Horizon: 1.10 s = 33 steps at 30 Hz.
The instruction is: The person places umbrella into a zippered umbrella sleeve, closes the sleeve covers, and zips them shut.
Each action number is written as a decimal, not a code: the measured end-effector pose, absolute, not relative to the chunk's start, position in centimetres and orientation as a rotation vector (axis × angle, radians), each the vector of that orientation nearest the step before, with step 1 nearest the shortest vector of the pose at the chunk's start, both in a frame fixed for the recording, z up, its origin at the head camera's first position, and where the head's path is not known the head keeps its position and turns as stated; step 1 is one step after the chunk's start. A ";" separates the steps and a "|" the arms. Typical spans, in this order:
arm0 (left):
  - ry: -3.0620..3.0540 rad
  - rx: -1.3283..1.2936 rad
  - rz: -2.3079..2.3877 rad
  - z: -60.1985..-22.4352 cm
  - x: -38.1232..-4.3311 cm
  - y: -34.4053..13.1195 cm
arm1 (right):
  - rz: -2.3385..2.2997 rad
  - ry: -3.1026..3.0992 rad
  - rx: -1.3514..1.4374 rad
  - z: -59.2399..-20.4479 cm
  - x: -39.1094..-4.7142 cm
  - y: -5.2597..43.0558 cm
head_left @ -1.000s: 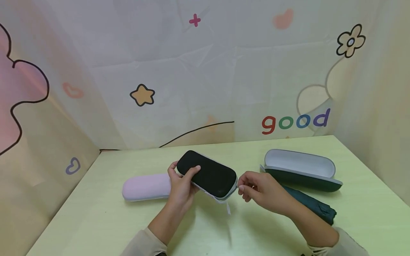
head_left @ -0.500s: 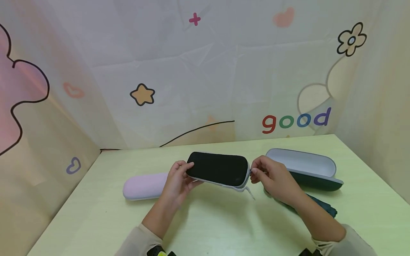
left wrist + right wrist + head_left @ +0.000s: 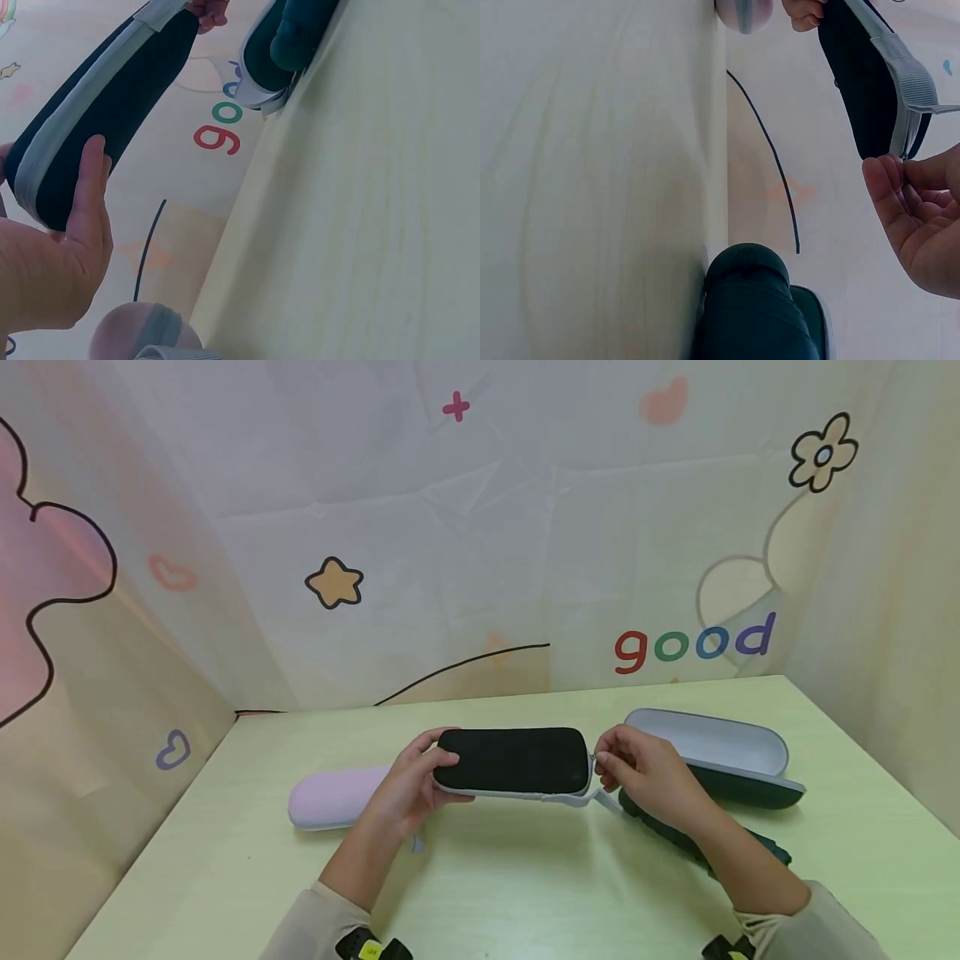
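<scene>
A black zippered case with a grey zip band is held up over the table, lying nearly level across the head view. My left hand grips its left end, thumb on the black face and fingers beneath. At the other end, my right hand pinches the zip's end between thumb and forefinger. The right wrist view shows the zip pull at those fingertips, mostly hidden by them. A grey strap hangs from the case near this hand. In the left wrist view the zip band runs along the case's side.
A pink case lies behind my left hand, partly covered by it. To the right, an open dark green case shows its grey inside. A rolled dark green folded umbrella lies before it, partly under my right forearm. A printed curtain hangs behind the table.
The black case has turned from a slant to level and shifted right. My right hand has moved up and right with its end, and the left hand still grips the other end.
</scene>
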<state>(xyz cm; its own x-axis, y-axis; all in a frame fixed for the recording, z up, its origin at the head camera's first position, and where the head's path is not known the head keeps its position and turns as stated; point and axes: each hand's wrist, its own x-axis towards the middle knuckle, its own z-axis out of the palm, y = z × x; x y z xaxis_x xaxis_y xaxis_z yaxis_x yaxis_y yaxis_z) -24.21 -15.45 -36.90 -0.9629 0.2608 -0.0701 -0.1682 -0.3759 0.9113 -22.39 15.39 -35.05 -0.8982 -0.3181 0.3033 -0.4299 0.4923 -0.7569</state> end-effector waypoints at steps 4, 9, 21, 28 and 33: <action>1.635 0.057 2.421 -36.7 -24.3 -15.5 | 1.368 -2.624 0.668 -35.2 -22.5 15.2; 1.677 0.003 2.417 -36.4 -24.2 -15.6 | 1.361 -2.643 0.664 -35.1 -22.4 15.0; 1.672 -0.057 2.485 -36.3 -23.9 -15.0 | 1.479 -2.712 0.613 -35.0 -22.1 14.9; 1.653 -0.115 2.585 -37.0 -23.7 -14.1 | 1.572 -2.749 0.549 -35.2 -21.9 14.2; 1.657 -0.130 2.618 -37.4 -23.6 -13.5 | 1.596 -2.746 0.530 -35.7 -21.6 13.6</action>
